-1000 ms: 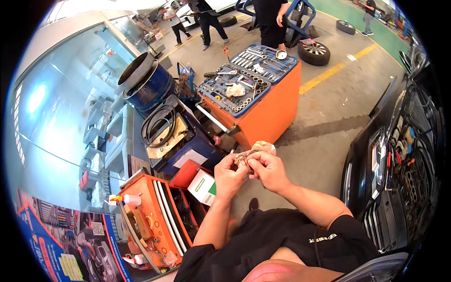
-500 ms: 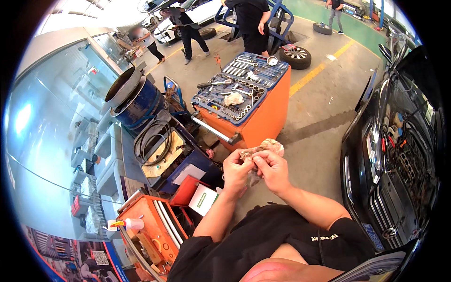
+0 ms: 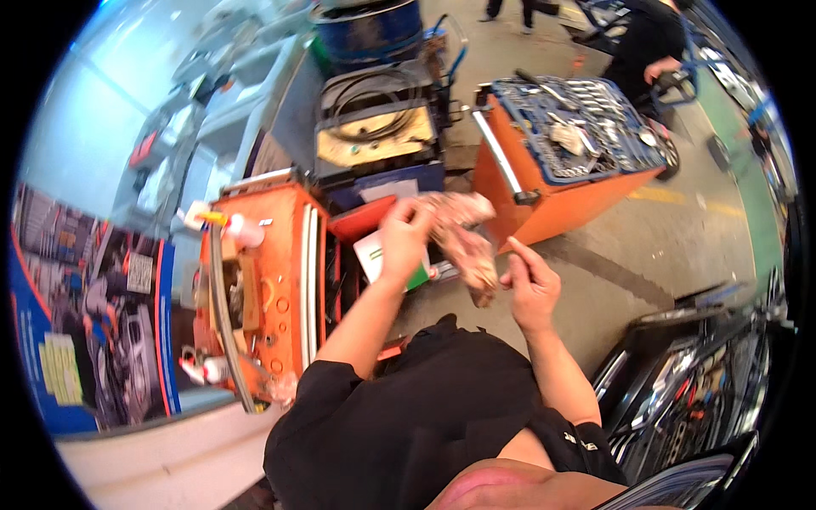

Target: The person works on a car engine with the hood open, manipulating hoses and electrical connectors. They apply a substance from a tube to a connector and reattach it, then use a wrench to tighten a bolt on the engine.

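Observation:
A crumpled, pinkish-brown stained rag [image 3: 469,251] hangs from my left hand [image 3: 403,240], whose fingers pinch its upper edge; motion blurs the cloth. My right hand [image 3: 534,287] is just to the right of the rag, apart from it. Its index finger points out and the other fingers are partly curled, with nothing visible in them. Beyond the rag, an orange tool cabinet [image 3: 544,208] carries a blue socket set case [image 3: 557,177] full of sockets and wrenches, with a pale crumpled rag [image 3: 568,138] on top.
At my left is an orange tool cart [image 3: 289,246] with a pink bottle [image 3: 245,229]. Behind it, coiled black hose [image 3: 365,127] lies on a blue-and-black cabinet, near a blue drum [image 3: 370,34]. A black car [image 3: 671,374] with its engine bay exposed is at right. A co-worker [image 3: 642,51] is at back right.
My right hand has let go of the rag and moved right; the rag now dangles from my left hand. The view has turned left, bringing the orange cart nearer the middle.

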`<state>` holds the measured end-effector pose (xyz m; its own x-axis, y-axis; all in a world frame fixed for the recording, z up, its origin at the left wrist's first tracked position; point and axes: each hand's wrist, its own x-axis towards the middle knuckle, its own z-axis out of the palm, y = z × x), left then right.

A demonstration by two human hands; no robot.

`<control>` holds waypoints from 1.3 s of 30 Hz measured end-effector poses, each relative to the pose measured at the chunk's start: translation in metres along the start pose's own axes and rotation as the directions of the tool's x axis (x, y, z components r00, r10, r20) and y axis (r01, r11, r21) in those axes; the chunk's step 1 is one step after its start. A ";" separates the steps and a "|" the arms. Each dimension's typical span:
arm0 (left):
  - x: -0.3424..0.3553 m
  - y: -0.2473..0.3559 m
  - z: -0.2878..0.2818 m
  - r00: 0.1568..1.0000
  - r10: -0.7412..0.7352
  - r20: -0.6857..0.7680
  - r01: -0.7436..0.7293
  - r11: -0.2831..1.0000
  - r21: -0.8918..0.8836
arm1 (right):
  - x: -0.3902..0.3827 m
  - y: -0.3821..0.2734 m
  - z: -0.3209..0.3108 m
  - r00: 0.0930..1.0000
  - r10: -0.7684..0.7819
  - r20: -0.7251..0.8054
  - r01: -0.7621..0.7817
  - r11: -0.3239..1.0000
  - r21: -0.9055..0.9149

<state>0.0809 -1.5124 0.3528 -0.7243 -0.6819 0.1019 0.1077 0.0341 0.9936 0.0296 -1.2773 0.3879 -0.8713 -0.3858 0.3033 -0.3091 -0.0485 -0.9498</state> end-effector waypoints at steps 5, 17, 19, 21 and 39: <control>0.031 0.047 -0.158 0.870 0.144 -0.471 -0.110 0.989 0.100 | -0.023 0.018 -0.004 0.957 0.288 0.037 -0.288 0.958 0.005; -0.006 -0.115 -0.047 0.962 0.104 0.253 -0.267 0.556 0.787 | -0.101 0.059 -0.146 0.816 0.573 -0.076 -0.568 0.820 0.077; -0.069 -0.146 0.039 0.815 -0.100 0.571 -0.452 0.507 0.734 | -0.151 0.054 -0.180 0.814 0.563 -0.145 -0.576 0.814 -0.077; -0.128 -0.193 0.113 0.650 -0.240 0.721 -0.436 0.659 0.613 | -0.211 0.049 -0.225 0.859 0.427 -0.282 -0.488 0.849 -0.202; -0.546 -0.101 0.518 -0.500 -0.085 0.862 -0.582 0.770 -0.261 | -0.663 0.000 -0.380 -0.138 0.584 -0.800 -0.153 0.785 0.600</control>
<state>0.1133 -0.7652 0.2222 -0.2343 0.9677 -0.0936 0.6823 0.2323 0.6932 0.4624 -0.6717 0.2161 -0.3656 0.7615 -0.5352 0.1197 -0.5318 -0.8384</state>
